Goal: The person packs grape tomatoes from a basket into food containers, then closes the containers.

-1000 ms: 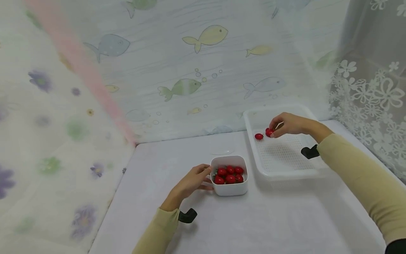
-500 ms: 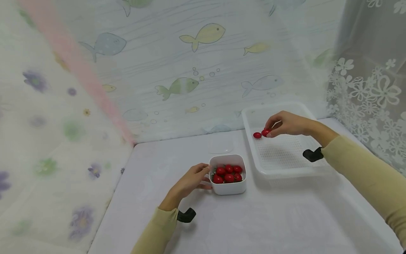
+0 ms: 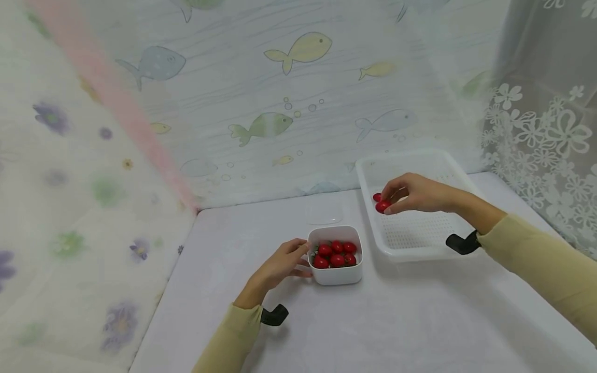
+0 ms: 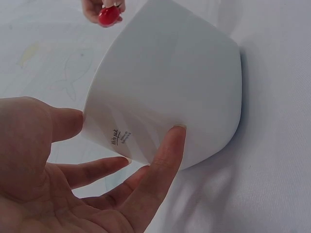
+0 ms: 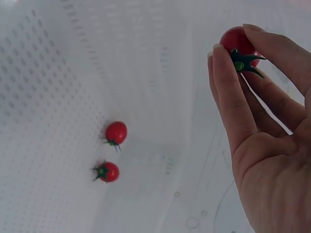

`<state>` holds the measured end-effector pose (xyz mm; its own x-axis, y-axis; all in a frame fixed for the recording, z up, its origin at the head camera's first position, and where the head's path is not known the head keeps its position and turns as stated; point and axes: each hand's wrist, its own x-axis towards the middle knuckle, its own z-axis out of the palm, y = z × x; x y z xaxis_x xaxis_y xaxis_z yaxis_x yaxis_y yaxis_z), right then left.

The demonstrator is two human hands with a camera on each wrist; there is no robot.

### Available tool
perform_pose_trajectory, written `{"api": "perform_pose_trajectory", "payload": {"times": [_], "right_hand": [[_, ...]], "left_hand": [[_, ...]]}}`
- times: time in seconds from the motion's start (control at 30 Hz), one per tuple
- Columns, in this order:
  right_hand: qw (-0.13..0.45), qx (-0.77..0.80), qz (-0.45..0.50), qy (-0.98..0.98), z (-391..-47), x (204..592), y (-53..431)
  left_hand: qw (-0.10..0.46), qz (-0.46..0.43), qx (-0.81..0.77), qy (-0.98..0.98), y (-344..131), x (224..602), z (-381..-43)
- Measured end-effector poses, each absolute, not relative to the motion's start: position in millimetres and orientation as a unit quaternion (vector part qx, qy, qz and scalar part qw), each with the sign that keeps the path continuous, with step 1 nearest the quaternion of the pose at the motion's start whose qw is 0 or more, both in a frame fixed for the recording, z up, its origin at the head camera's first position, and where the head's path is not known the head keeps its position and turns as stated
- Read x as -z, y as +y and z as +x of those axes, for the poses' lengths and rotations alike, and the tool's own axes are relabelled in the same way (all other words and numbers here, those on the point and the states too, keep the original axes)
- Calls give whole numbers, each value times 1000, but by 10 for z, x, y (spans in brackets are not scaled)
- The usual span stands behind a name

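Observation:
My right hand point(image 3: 417, 194) pinches a cherry tomato point(image 3: 382, 207) between fingertips and thumb above the left part of a white perforated basket point(image 3: 387, 253). Its green calyx shows in the right wrist view, where two more cherry tomatoes lie in the basket, an upper one point(image 5: 116, 133) and a lower one point(image 5: 108, 172). In the head view the hand hides one of these. My left hand point(image 3: 282, 264) touches the left side of a square white container point(image 3: 338, 277) with its fingertips, fingers spread and fairly straight. Several red cherry tomatoes point(image 3: 337, 260) sit inside that container.
A clear, flat lid-like piece point(image 3: 324, 212) lies behind the container on the white tabletop point(image 3: 252, 228). Fish-patterned cloth point(image 3: 261, 171) hangs along the back edge, flowered cloth on the left and a lace curtain point(image 3: 550, 150) on the right.
My right hand has lifted the cherry tomato off the basket floor and brought it left and toward me. The left hand stays against the container.

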<state>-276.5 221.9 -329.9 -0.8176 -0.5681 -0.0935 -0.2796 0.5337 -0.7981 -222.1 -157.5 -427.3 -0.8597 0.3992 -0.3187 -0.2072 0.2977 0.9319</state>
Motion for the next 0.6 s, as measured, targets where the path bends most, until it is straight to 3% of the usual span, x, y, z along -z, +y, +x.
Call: {"api": "perform_pose_trajectory", "payload": {"times": [0.6], "right_hand": [[183,438,-244,846,-2448,3385,1943]], "left_hand": [[256,66,-588,765,-1579,4284,-2224]]}}
